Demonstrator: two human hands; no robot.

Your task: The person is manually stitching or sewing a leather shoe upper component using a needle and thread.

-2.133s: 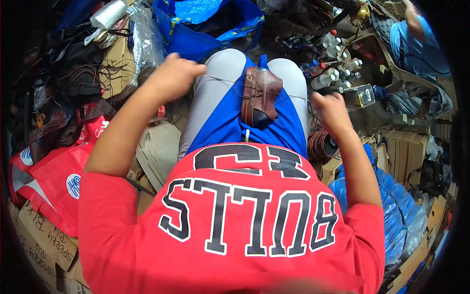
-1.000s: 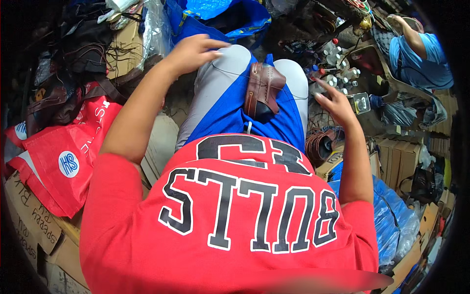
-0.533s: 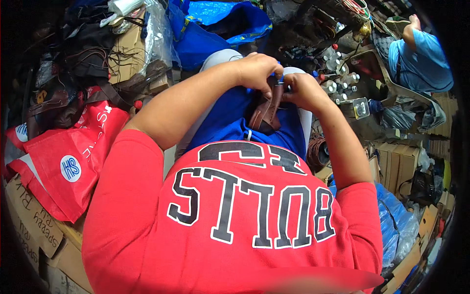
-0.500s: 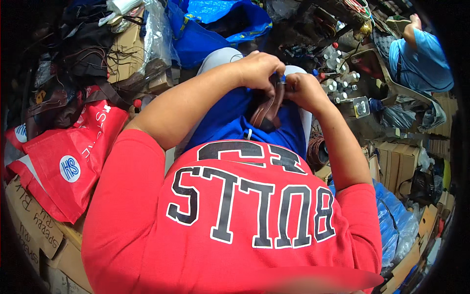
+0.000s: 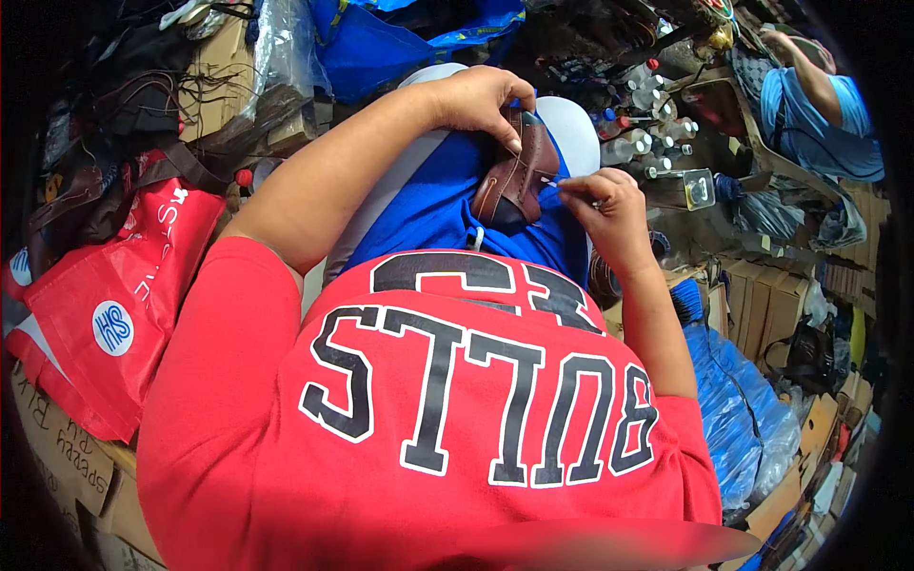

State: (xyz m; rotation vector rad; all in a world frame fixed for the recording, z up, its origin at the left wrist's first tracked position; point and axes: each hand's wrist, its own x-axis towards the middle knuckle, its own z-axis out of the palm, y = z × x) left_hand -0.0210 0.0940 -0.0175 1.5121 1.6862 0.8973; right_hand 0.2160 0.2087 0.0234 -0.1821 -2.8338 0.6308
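Note:
A brown leather shoe [image 5: 517, 176] with pale stitching rests over my lap on blue cloth [image 5: 409, 202]. My left hand [image 5: 487, 107] grips its far end, thumb on the near side and fingers curled over the edge. Just right of the shoe, my right hand [image 5: 609, 211] is closed in a pinch, apart from the leather. A tiny whitish tip shows by its fingertips, too small to name.
Clear plastic bottles [image 5: 647, 105] cluster beyond my right hand. A blue bag [image 5: 381, 52] lies ahead, a red bag [image 5: 143, 295] at left. Cardboard pieces [image 5: 762, 300] and blue plastic [image 5: 738, 409] fill the right. Another person in a blue shirt [image 5: 819, 124] is at far right.
My right hand has come away from the shoe's far end, moving nearer and to the right. My left hand has shifted slightly left and farther away, and more of the shoe's side shows.

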